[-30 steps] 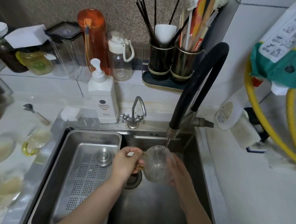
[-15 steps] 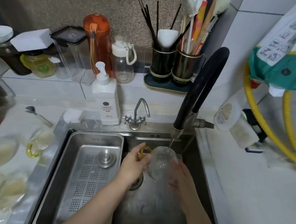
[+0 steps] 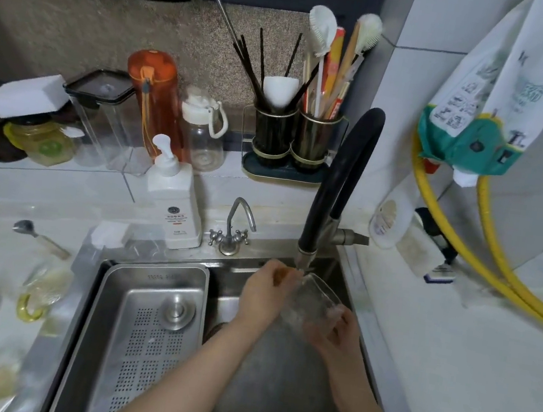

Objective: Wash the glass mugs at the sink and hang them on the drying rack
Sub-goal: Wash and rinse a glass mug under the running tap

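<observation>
Down in the sink basin [image 3: 272,396], closest to me, my right hand [image 3: 338,332] cups the body of the glass mug [image 3: 312,306], fingers curled around its lower side so I can turn it as I rinse. My left hand [image 3: 263,296] grips it by the amber handle up near the rim, which I judge steadies the slippery glass. I hold the mug tilted, its upper end right beneath the black faucet [image 3: 338,187] nozzle, so water can run over it; the stream itself is too faint to make out. Beside my arms the perforated steel tray [image 3: 150,328] sits in the left part of the sink. Out on the counter to the left, more mugs [image 3: 41,289] lie waiting, blurred. Farther back stands the soap pump bottle [image 3: 173,203]. I see no drying rack from here.
</observation>
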{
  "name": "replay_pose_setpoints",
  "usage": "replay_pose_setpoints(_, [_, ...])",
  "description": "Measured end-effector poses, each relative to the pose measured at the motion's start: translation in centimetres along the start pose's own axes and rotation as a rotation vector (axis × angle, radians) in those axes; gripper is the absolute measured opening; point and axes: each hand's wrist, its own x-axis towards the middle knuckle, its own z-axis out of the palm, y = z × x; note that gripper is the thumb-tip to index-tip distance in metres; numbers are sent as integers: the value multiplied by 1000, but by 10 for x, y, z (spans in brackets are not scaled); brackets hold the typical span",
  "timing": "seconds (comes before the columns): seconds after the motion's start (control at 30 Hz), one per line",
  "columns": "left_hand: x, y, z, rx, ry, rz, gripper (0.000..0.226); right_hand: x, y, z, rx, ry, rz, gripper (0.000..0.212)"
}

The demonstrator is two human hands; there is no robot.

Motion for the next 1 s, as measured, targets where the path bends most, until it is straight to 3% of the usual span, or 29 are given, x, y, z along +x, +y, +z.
replay_pose_setpoints(0.1, [-2,10,15,151,-21,36,26,0,12,-3,116,-1,64,80])
replay_pose_setpoints(0.27, [-11,6,14,-18,-8,96,15,-4,6,4,137,18,-4,99])
replay_pose_setpoints(0.47, [-16,-4,-25,2,21,128,7,-1,-11,20,99,-110,-149,71])
replay_pose_setpoints(0.7, [-15,-14,-55,-263,-67,6,19,3,-49,28,-27,-196,-291,55])
replay_pose_setpoints(0.8, [-26,-24,-43,-273,-139,27,27,0,-39,17,-92,-135,-286,52])
replay_pose_setpoints(1.0, [-29,-44,-58,-299,-10,-93,20,1,-41,33,-103,-214,-317,64])
